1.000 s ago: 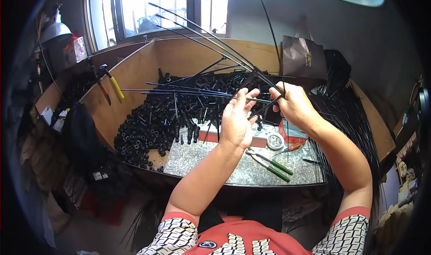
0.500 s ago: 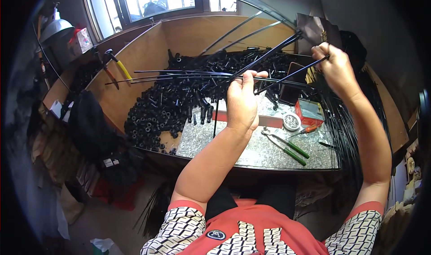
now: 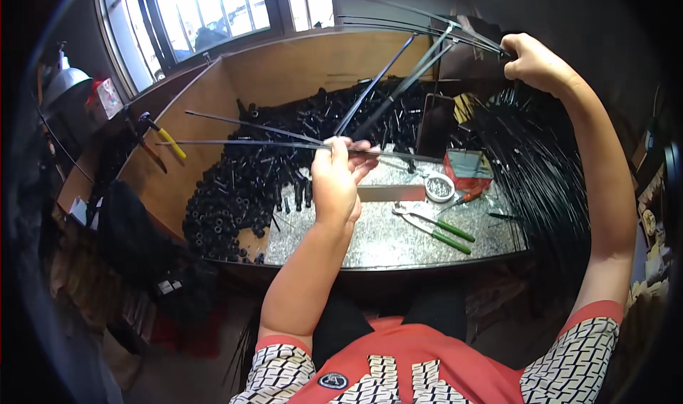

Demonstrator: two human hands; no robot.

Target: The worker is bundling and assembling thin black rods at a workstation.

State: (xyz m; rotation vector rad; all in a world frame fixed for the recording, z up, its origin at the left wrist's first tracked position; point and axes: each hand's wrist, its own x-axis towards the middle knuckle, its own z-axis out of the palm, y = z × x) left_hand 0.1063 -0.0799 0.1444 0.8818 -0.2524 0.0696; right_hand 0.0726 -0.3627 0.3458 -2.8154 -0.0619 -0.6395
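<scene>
My left hand [image 3: 336,183], over the bench, has its thumb closed on thin black jointed rods [image 3: 249,142] that look like umbrella ribs. Some of their free ends stick out to the left past the hand. Other struts rise from this hand up to a small joint [image 3: 451,28] where several rods meet. At the upper right, my right hand [image 3: 539,66] is raised, with its fingers closed round the far ends of the rods. Exactly how many rods each hand grips is hidden by the fingers.
Green-handled pliers [image 3: 435,227], a round dish of small metal bits [image 3: 439,188], a red box [image 3: 467,168] and an orange-handled screwdriver [image 3: 466,195] lie on the bench. A heap of black tubular parts [image 3: 228,201] fills its left and back. Long black rods [image 3: 555,162] lie right.
My right hand has risen and moved outward, carrying the rod ends up. My left hand has shifted left with its rods, and the jointed struts have spread apart. The view has turned slightly.
</scene>
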